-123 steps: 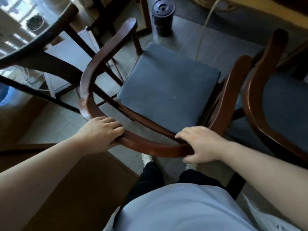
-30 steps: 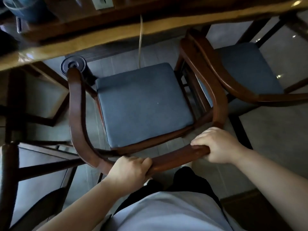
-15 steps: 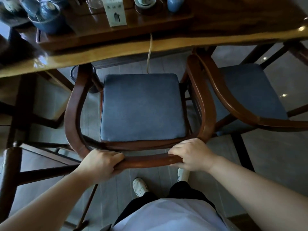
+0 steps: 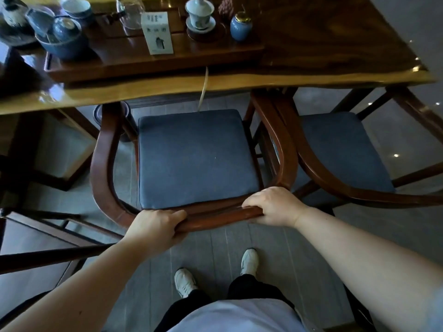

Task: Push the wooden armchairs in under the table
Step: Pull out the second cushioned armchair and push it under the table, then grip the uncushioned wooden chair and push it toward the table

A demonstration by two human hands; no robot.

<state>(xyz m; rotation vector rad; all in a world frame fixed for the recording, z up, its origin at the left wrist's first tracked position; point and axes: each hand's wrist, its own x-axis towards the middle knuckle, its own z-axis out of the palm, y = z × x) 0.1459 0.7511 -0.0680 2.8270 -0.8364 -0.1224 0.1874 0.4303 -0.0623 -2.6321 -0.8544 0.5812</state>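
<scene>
A wooden armchair (image 4: 103,164) with a curved dark-red back rail and a blue seat cushion stands square to the wooden table (image 4: 311,75), the tips of its arms just under the table's front edge. My left hand (image 4: 155,226) and my right hand (image 4: 273,207) both grip the rear of its back rail. A second armchair (image 4: 318,173) of the same kind stands right beside it, its arm touching or nearly touching the first chair's, also with its front at the table's edge.
On the table sit a wooden tea tray (image 4: 143,65) with blue cups and bowls, a white box (image 4: 157,32), a lidded cup and a small blue jar (image 4: 241,26). A cord (image 4: 203,92) hangs off the table edge. Another wooden chair frame (image 4: 36,255) stands at my left.
The chair has swung from an angle to face the table squarely and moved forward, so its arms now reach under the edge. Both hands have kept their grip on the back rail.
</scene>
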